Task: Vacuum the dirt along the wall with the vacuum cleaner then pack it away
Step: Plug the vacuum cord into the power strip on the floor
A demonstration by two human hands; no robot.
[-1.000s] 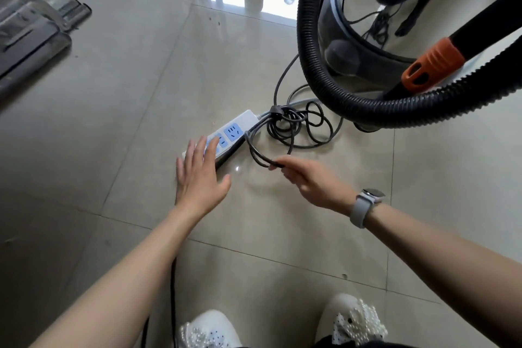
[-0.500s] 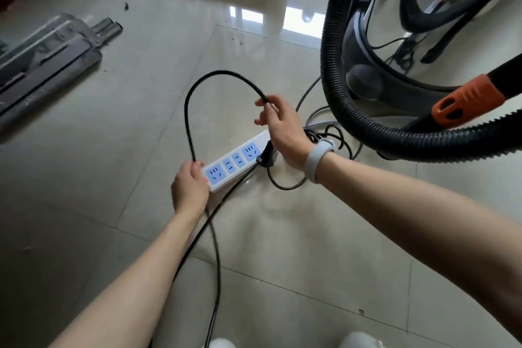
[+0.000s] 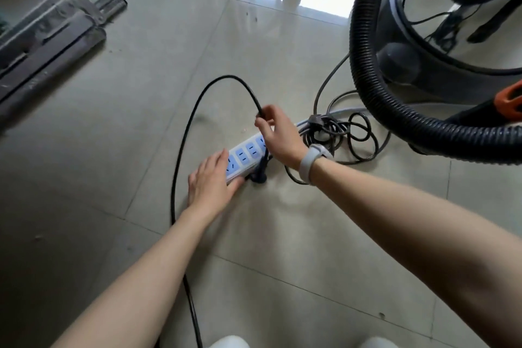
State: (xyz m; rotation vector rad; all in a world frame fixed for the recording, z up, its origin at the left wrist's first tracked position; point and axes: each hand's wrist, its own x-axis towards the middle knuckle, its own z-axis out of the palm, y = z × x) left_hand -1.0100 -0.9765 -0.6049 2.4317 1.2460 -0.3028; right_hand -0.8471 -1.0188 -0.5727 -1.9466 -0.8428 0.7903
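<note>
- White plastic power strip w/ blue socket faces point(image 3: 248, 157) lies flat on glossy beige floor tiles point(image 3: 141, 121); it's the landmark here.
- Left hand point(image 3: 213, 182) rests on the strip's near end, fingers fairly straight, palm down, pressing it to the floor.
- Right hand point(image 3: 278, 135), grey watch band point(image 3: 309, 162) on the wrist, sits over the strip's far end; thumb + fingers pinch a thin black cable point(image 3: 183, 138).
- The cable arcs up and left of the strip in a big loop, then runs down past the left forearm toward the bottom edge.
- Dark plug point(image 3: 260, 174) stands just beside the strip's near-right edge; whether it's seated in a socket: can't tell.
- Grey cord bundle point(image 3: 339, 133) lies coiled on the floor right of the strip, touching its far end.
- Vacuum cleaner's dark round body point(image 3: 401, 65) stands well right of and beyond the strip; its black ribbed hose point(image 3: 375, 87) curves round in front of it, w/ an orange collar point(image 3: 508, 100) at the right edge.
- Grey flat metal pieces point(image 3: 48, 39) lie well left of and beyond the strip.
</note>
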